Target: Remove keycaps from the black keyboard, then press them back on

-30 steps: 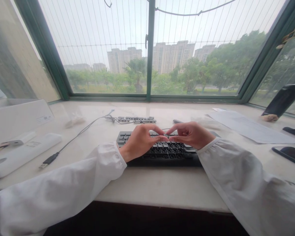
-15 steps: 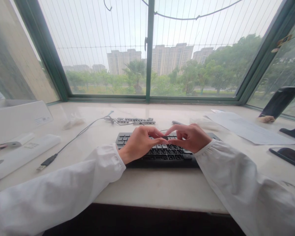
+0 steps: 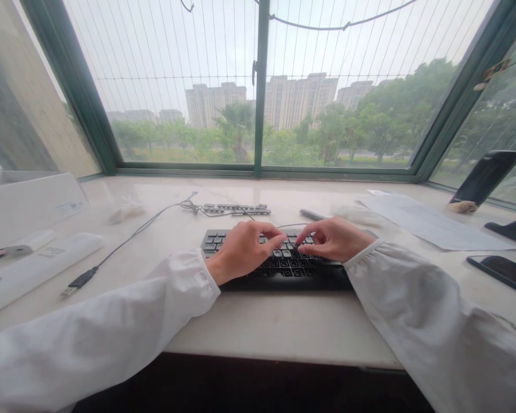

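Observation:
A black keyboard (image 3: pixel 284 282) lies in front of me, with bare key sockets showing in its lower rows and keycaps on the upper left. Over its left half is my left hand (image 3: pixel 246 248), thumb and index fingertips drawn together; whatever may be between them is too small to make out. My right hand (image 3: pixel 333 238) reaches over the right half, its thumb and index finger pinching a small black keycap (image 3: pixel 295 250) just above the keys. A short gap separates the two hands.
Loose keycaps (image 3: pixel 236 210) stand in rows behind the keyboard, beside a USB cable (image 3: pixel 131 236). A dark pen-like tool (image 3: pixel 312 214), a small clear bag (image 3: pixel 355 215) and a paper sheet (image 3: pixel 430 222) lie right of them. A phone (image 3: pixel 503 274) is far right, a white box (image 3: pixel 34 198) left.
My fingertips, together around a small dark piece before, have come apart. The keycap is now in my right hand, lower and near the keys. My left hand has shifted slightly left.

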`<state>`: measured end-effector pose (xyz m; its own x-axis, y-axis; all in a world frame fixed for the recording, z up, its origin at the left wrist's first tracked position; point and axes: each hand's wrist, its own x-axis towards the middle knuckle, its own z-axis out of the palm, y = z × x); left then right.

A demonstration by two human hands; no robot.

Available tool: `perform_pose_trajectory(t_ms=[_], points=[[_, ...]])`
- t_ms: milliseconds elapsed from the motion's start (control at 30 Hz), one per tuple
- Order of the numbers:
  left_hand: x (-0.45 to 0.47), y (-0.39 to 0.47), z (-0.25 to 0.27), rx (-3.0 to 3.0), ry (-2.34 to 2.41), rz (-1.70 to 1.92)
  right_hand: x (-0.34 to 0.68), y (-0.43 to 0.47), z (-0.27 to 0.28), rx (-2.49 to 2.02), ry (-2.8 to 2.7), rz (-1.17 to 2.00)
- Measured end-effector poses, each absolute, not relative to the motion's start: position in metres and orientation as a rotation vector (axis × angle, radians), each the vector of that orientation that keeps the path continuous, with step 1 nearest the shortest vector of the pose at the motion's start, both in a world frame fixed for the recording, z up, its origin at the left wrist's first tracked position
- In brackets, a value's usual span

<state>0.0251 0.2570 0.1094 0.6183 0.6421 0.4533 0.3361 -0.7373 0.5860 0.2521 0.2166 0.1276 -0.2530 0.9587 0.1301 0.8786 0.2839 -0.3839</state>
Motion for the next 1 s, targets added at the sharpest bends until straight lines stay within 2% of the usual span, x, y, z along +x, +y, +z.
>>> perform_pose_trajectory(t_ms=[233,533,1000], points=[[0.024,0.253,0.108,2.534,0.810,0.919,0.251,0.214,0.127,-1.651,-2.246,0.422],[0.024,0.246,0.107,2.761,0.633,0.898,0.248,0.213,0.127,-1.654,-2.229,0.512],[0.022,0.240,0.110,3.048,0.532,0.729,0.250,0.212,0.132,-1.675,-2.289,0.272]])
